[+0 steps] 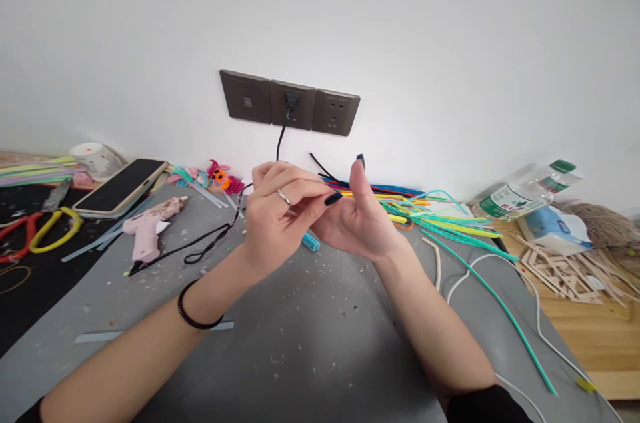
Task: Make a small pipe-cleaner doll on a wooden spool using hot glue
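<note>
My left hand is raised over the grey mat, thumb and forefinger pinched together. Whatever lies in the pinch, if anything, is too small or hidden to make out. Against those fingertips is my right hand, palm turned up and thumb sticking up apart. Its other fingers are partly covered by the left hand. A short turquoise piece shows on the mat just below both hands; part of it is hidden. Behind the right hand lies a bundle of coloured pipe cleaners.
On the left are a pink glue gun, a phone, yellow-handled pliers and a paper cup. To the right lie a plastic bottle, tissue pack, wooden pieces and twine. Wall sockets hold a plug.
</note>
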Available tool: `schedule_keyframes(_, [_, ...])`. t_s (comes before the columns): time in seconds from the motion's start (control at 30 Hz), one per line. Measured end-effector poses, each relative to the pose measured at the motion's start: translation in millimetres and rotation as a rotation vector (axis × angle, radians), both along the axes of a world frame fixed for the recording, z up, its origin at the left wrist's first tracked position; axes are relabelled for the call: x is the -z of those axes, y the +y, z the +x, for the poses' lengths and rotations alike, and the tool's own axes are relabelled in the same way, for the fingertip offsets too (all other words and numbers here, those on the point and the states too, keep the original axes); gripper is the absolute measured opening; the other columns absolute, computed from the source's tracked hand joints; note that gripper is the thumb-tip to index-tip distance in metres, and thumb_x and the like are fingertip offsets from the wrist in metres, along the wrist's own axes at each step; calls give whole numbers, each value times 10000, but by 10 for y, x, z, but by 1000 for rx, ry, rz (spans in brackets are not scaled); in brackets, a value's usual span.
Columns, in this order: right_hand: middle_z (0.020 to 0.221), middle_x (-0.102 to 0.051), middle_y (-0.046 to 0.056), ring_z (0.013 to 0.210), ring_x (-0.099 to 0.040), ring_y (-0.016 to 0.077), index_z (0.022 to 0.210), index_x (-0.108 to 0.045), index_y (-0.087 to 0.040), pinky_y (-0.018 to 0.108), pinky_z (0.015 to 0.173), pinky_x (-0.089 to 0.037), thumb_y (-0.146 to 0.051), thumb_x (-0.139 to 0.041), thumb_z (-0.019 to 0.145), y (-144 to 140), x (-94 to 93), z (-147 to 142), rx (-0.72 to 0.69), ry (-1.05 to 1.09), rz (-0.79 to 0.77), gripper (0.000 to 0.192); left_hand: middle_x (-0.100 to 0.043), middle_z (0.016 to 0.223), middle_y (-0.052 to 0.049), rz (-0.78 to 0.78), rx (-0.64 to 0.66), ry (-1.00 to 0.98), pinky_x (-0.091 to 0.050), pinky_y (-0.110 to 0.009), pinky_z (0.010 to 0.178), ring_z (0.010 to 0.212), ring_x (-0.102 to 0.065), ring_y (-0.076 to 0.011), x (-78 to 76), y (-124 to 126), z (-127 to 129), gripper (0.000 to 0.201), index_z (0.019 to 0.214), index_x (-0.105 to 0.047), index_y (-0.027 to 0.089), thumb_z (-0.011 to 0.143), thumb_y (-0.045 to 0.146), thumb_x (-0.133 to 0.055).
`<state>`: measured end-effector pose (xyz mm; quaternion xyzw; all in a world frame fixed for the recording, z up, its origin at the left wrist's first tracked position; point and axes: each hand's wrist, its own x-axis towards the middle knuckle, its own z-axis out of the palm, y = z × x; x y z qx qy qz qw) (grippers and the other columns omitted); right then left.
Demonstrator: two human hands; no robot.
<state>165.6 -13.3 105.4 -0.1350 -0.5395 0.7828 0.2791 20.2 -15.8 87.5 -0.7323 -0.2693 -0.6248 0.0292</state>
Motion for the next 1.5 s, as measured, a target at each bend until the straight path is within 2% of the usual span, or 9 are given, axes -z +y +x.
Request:
schedule_keyframes(0.2, [1560,-563,120,1580,-322,229,1548,-513,-218,470,1319,-207,-873,-175,944,-66,14,-111,41,-13,-26,953,-693,753,17,-135,-87,-50,-428,-399,738,718,-583,-167,68,-27,44,206,828,-608,241,1033,259,-592])
schedule_keyframes(0.4, [1505,-620,125,1554,-374,252,1473,-599,-208,486,1311,-243,-881,-196,937,11,33,-89,30,0,2,950,-712,742,-2,-258,-71,-93,-515,-401,743,735,-627,-177,-31,-47,-17,338,780,-621,254,1079,348,-496])
schedule_keyframes(0.57, [1507,-611,128,1553,-383,261,1458,-608,-214,507,1312,-243,-930,-126,886,40,-39,35,82,15,30,1036,-785,911,-25,-115,-104,87,-572,-464,830,899,-694,-225,-162,8,-130,236,931,-722,302,1047,297,-518])
schedule_keyframes(0.67, [1490,-618,134,1540,-396,271,1465,-602,-196,497,1309,-254,-957,-161,860,29,-59,68,104,35,57,1067,-789,917,-7,13,-98,224,-559,-496,880,897,-705,-235,-221,23,-174,226,957,-742,327,1009,226,-547])
schedule_keyframes(0.9, [1469,-635,118,1563,-358,246,1572,-492,-198,493,1320,-221,-853,-205,960,-60,-102,47,164,25,38,941,-791,887,18,97,-112,324,-531,-501,909,849,-715,-227,-255,-2,-181,202,907,-742,328,977,201,-603])
schedule_keyframes(1.13, [1483,-639,86,1535,-414,242,1575,-489,-272,512,1310,-266,-781,-349,989,-103,-157,29,222,13,15,789,-802,918,42,298,-149,356,-511,-493,957,846,-710,-202,-220,25,-213,152,959,-698,291,949,143,-663])
schedule_keyframes(1.23, [1509,-623,79,1518,-440,240,1563,-502,-292,507,1294,-312,-754,-371,999,-104,-155,-2,263,-4,-12,740,-788,889,41,308,-169,365,-502,-504,970,830,-713,-199,-148,41,-205,129,928,-696,283,954,162,-661])
schedule_keyframes(1.4, [1485,-640,66,1515,-452,243,1540,-525,-302,498,1276,-363,-736,-377,1005,-120,-177,-66,350,-22,-19,704,-781,898,10,209,-234,380,-500,-530,980,858,-712,-216,3,62,-158,93,888,-690,269,951,205,-667])
schedule_keyframes(1.5, [1463,-654,61,1530,-434,236,1541,-517,-294,485,1285,-353,-716,-380,1016,-133,-191,-86,368,-25,-14,687,-773,876,32,339,-203,340,-490,-489,958,850,-705,-197,9,64,-140,130,923,-677,274,928,144,-687])
